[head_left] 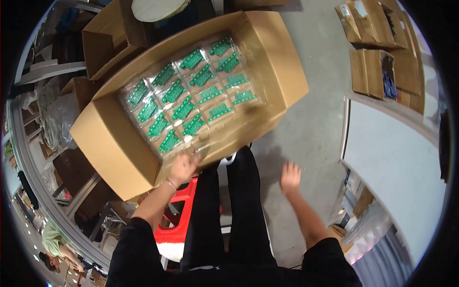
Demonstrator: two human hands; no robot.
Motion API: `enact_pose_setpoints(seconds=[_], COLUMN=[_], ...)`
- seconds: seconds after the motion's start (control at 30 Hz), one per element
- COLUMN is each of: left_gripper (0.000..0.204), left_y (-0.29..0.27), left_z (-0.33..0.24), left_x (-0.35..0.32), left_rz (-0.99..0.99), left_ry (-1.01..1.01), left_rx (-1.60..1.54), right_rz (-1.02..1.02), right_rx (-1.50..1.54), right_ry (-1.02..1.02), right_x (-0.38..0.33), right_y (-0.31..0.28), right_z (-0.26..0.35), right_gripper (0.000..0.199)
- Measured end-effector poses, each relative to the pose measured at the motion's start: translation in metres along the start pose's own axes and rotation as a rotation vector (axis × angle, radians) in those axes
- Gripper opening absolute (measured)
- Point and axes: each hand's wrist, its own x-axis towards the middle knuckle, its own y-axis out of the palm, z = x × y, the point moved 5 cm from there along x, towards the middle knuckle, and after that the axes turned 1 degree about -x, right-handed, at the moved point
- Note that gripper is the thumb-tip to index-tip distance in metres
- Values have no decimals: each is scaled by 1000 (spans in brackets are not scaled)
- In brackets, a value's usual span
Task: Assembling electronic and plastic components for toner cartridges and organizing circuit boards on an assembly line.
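A large open cardboard box (117, 148) stands in front of me. Inside it, rows of clear plastic packs hold green pieces with pale dots along their edges, such as this pack (192, 125). My left hand (183, 167), with a bracelet at the wrist, is at the box's near side, close to the nearest packs. Its fingers are slightly blurred, apart and stretched toward the inside, with nothing seen in them. To the right of my legs, my right hand (289, 178) hangs in the air away from the box, its fingers curled in and nothing visible in them.
A red stool (178, 229) is beside my legs. Shelving with cartons and plastic bags runs along the left, where another person (60, 246) bends at lower left. A pale board (389, 148) and several cartons (368, 71) stand to the right, beyond the grey floor.
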Motion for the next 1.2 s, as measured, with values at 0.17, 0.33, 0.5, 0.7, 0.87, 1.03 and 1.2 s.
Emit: enact_pose_setpoints(seconds=[0.17, 0.33, 0.5, 0.7, 0.87, 1.03, 1.2], left_gripper=[24, 33, 28, 22, 36, 15, 29], left_y=[-29, -37, -33, -91, -97, -100, -116], left_z=[49, 77, 85, 98, 107, 97, 103], left_x=[209, 345, 353, 351, 404, 392, 308], left_rz=[-363, -544, -582, -645, -625, -702, -516], left_ry=[52, -114, -66, 269, -62, 149, 250], left_rx=[36, 387, 191, 148, 498, 229, 92], right_rz=[23, -206, -142, -151, -4, -148, -127], right_rx=[417, 211, -64, -11, -118, -243, -75], right_ry=[-383, -695, -685, -1011, -796, -717, -665], right_x=[295, 478, 513, 533, 603, 586, 541], right_y=[11, 76, 78, 40, 58, 48, -1], right_z=[54, 122, 151, 157, 168, 176, 181], right_gripper=[26, 32, 28, 29, 47, 35, 40])
